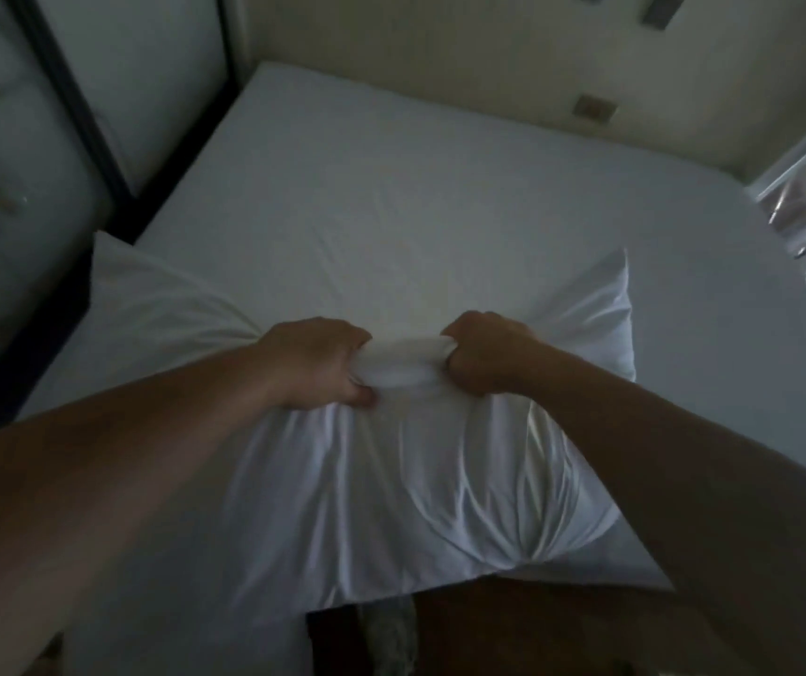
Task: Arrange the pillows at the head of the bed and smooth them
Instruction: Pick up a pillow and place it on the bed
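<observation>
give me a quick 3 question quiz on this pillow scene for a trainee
1. True or false: both hands grip the pillow.
2. Multiple choice: the bunched fabric is held at the pillow's A) edge farthest from the camera B) near edge C) left corner.
3. Short answer: what covers the mattress?

Key
1. True. The left hand and right hand are each closed on a bunched fold of the pillowcase.
2. A. The hands sit close together at the far edge, with a short stretch of fabric between them.
3. A white fitted sheet, lightly creased, with nothing else lying on it.
</observation>
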Motion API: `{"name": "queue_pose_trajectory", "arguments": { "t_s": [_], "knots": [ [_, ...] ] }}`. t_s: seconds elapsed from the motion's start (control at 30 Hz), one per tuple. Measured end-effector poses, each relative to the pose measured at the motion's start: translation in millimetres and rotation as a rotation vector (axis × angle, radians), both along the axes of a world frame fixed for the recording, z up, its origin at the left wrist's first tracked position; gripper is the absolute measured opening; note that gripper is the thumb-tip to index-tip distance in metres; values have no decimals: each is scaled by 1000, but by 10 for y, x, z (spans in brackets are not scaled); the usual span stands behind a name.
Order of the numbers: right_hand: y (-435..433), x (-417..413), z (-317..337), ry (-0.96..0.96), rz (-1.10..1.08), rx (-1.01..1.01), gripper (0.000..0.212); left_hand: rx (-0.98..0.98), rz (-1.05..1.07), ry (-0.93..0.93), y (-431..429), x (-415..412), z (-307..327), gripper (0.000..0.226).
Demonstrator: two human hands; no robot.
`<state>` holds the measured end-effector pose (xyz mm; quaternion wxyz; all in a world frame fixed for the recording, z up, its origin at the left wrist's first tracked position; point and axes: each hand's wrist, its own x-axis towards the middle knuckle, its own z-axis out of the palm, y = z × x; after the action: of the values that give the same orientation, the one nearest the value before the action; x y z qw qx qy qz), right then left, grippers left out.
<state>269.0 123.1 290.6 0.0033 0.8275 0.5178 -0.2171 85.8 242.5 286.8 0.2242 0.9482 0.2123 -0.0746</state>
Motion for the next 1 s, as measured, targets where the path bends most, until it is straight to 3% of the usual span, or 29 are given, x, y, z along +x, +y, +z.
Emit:
{"name": "queue_pose_trajectory", "arguments": {
  "t_s": [0.1, 0.23, 0.3, 0.37, 0.5, 0.7, 1.0],
  "knots": [
    [665, 648, 269, -6, 6, -105, 24, -54, 40, -8, 547, 569, 182, 42],
    [1485, 1506, 243, -93, 41, -70, 33, -82, 174, -168, 1352, 1344, 55, 42],
    [1730, 1832, 37, -256, 67, -110, 57, 67, 235, -121, 1669, 1611, -166, 56],
    [1882, 1952, -238, -283, 99, -169, 85, 153, 228, 13, 1844, 1717, -456, 77],
    [2085, 1740, -863, -136, 207, -178, 88, 52, 299, 7, 1905, 1615, -964, 75],
    [2317, 1270, -1244, -3, 198, -100, 80, -62, 567, -333, 1928, 1136, -1266, 30],
    [2168, -7, -1255, 38, 314, -157, 75, -241, 800, -305, 1398, -24, -1344, 32]
  ]
}}
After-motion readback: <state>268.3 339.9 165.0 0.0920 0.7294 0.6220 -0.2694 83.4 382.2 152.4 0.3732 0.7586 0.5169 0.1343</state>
